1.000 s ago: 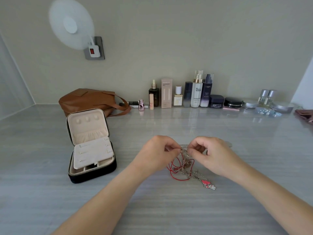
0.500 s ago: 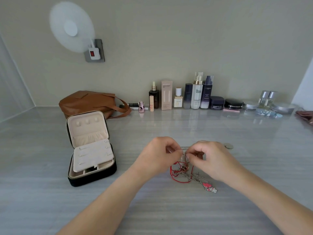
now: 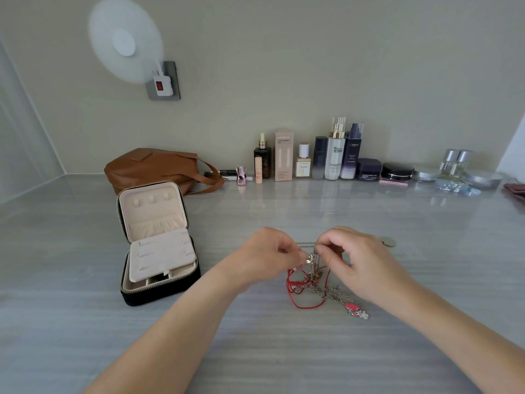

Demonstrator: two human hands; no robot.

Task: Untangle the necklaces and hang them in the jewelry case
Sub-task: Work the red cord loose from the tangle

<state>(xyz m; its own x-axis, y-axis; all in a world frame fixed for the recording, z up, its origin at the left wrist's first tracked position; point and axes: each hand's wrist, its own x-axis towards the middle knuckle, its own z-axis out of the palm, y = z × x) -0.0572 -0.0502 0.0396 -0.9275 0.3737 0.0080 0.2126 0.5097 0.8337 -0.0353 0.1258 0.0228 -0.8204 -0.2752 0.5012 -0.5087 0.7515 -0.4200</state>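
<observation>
A tangle of necklaces (image 3: 314, 285) lies mid-table: a red cord, silver chains and a pink pendant (image 3: 352, 306) at its right end. My left hand (image 3: 265, 255) and my right hand (image 3: 359, 261) meet just above the tangle, each pinching part of the chains, with a small metal charm lifted between the fingertips. The black jewelry case (image 3: 159, 245) stands open to the left, its cream lid upright with three hooks and nothing hanging on them.
A brown leather bag (image 3: 154, 169) lies behind the case. A row of cosmetic bottles (image 3: 335, 155) and jars lines the back wall. A small round metal disc (image 3: 388, 242) lies just right of my right hand. A fan hangs on the wall.
Both hands stay at the tangle, working the chains with small finger movements; the charm now shows lifted between the fingertips. The case has not moved.
</observation>
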